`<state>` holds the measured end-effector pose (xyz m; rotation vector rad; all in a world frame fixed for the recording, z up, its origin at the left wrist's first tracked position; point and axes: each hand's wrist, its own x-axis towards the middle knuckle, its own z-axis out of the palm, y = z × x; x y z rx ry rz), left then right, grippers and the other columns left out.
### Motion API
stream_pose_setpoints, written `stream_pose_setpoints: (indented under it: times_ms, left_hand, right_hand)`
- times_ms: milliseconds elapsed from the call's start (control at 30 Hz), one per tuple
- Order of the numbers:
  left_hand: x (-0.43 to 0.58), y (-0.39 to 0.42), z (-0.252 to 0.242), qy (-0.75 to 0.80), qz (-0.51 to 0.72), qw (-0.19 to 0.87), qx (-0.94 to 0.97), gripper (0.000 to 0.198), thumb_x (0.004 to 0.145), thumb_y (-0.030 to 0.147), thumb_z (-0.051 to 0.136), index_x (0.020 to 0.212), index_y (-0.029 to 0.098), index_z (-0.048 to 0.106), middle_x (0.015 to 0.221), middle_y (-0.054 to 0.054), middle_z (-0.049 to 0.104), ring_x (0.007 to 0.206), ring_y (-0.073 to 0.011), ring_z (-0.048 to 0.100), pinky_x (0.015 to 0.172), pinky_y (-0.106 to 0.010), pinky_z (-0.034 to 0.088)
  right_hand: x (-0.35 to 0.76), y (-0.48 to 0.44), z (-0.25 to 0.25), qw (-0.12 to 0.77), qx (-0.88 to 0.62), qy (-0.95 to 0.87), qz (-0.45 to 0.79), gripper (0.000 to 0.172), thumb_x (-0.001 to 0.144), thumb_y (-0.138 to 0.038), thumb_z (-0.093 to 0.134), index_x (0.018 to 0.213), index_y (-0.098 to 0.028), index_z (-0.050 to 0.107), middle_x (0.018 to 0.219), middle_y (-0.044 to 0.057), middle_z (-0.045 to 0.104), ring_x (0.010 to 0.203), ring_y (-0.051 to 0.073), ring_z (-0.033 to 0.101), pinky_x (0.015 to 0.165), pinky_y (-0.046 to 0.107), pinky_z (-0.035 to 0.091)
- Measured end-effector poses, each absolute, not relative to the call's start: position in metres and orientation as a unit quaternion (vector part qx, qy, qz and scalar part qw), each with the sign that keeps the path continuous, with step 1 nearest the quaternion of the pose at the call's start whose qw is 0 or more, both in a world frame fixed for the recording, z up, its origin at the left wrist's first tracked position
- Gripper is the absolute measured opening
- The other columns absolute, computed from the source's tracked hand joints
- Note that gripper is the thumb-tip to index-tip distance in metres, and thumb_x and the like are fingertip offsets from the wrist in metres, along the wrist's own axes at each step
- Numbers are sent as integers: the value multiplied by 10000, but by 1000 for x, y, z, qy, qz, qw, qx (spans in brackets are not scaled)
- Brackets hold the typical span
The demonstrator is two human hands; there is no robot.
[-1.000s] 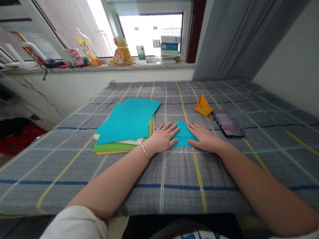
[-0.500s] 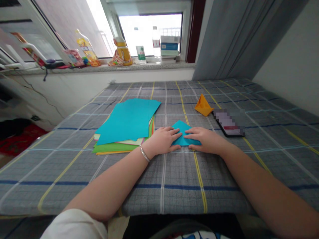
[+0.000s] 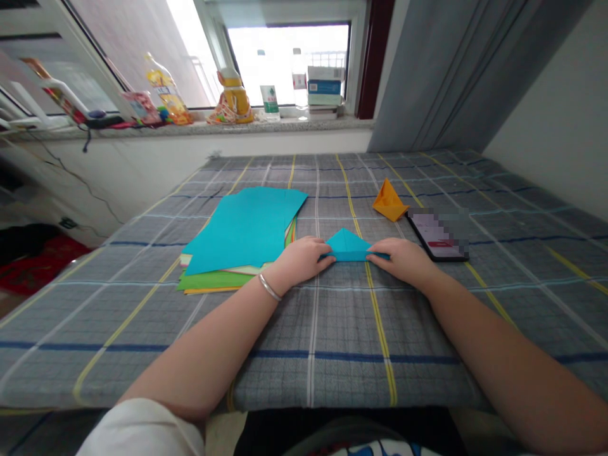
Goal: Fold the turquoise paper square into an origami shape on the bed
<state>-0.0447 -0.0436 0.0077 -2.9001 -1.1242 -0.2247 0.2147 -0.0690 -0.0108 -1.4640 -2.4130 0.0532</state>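
Note:
Between my hands lies a folded sheet of blue paper (image 3: 349,244), a triangle with its peak pointing away and a narrow band along its near edge. My left hand (image 3: 306,258) pinches the left end of that band between thumb and fingers. At the opposite end, my right hand (image 3: 401,258) grips the band the same way, thumb at the front. The paper's two outer corners are partly hidden by my fingers. A silver bracelet (image 3: 269,288) circles my left wrist.
Left of my hands is a stack of coloured paper (image 3: 244,228) with blue sheets on top. A folded orange paper boat (image 3: 389,201) and a phone (image 3: 439,235) lie to the right on the checked cloth (image 3: 342,329). Bottles and boxes (image 3: 325,88) line the windowsill.
The near edge of the blue paper is now turned up into a band. My hands have moved apart from its middle, out to its two ends.

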Motion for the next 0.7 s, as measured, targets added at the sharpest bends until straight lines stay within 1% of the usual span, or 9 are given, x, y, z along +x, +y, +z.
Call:
stream_pose_setpoints:
  times_ms: [100, 233, 300, 400, 500, 600, 700]
  left_hand:
    - [-45, -39, 1, -386, -110, -13, -916, 284, 950, 391, 488, 885, 175, 660, 876, -64, 679, 864, -217, 629, 768, -320, 468]
    - [-44, -34, -7, -453, -168, -84, -871, 229, 931, 407, 520, 906, 206, 628, 838, -25, 676, 796, -198, 622, 661, -285, 436]
    - [-43, -31, -10, -465, -180, -103, -861, 212, 920, 402, 537, 873, 211, 616, 823, -17, 668, 774, -193, 615, 638, -279, 425]
    - [-41, -29, -13, -460, -186, -74, -865, 195, 906, 376, 561, 830, 202, 609, 840, -32, 664, 832, -209, 607, 721, -305, 444]
    - [-39, -29, -14, -471, -176, -41, -863, 184, 895, 360, 578, 820, 196, 616, 853, -48, 664, 875, -223, 598, 805, -333, 451]
    - [-38, -31, -12, -486, -156, -28, -859, 182, 899, 359, 570, 845, 192, 621, 864, -52, 659, 863, -215, 599, 793, -326, 462]
    - [-36, -33, -10, -488, -126, -2, -864, 198, 912, 358, 546, 858, 181, 619, 870, -61, 652, 856, -217, 605, 769, -328, 473]
  right_hand:
    - [217, -64, -16, 183, -557, -808, 63, 250, 871, -384, 581, 979, -227, 742, 1009, 54, 748, 951, 260, 673, 815, 373, 501]
    - [216, -58, -17, 221, -594, -768, 94, 217, 840, -399, 619, 911, -231, 735, 953, 41, 747, 906, 241, 668, 792, 347, 482]
    - [215, -55, -17, 231, -604, -755, 106, 202, 827, -404, 636, 880, -230, 724, 922, 32, 741, 877, 232, 660, 766, 333, 469]
    - [214, -51, -17, 225, -613, -749, 118, 188, 816, -405, 648, 834, -226, 703, 880, 23, 729, 851, 227, 647, 728, 323, 448]
    - [214, -46, -19, 212, -612, -755, 103, 195, 814, -401, 650, 851, -216, 698, 920, 41, 725, 883, 237, 639, 746, 328, 442]
    - [214, -43, -21, 196, -606, -767, 80, 224, 825, -406, 635, 895, -203, 697, 975, 69, 721, 921, 256, 634, 771, 346, 448]
    - [214, -42, -23, 180, -598, -778, 63, 245, 839, -414, 615, 920, -195, 692, 980, 85, 718, 919, 271, 636, 756, 359, 456]
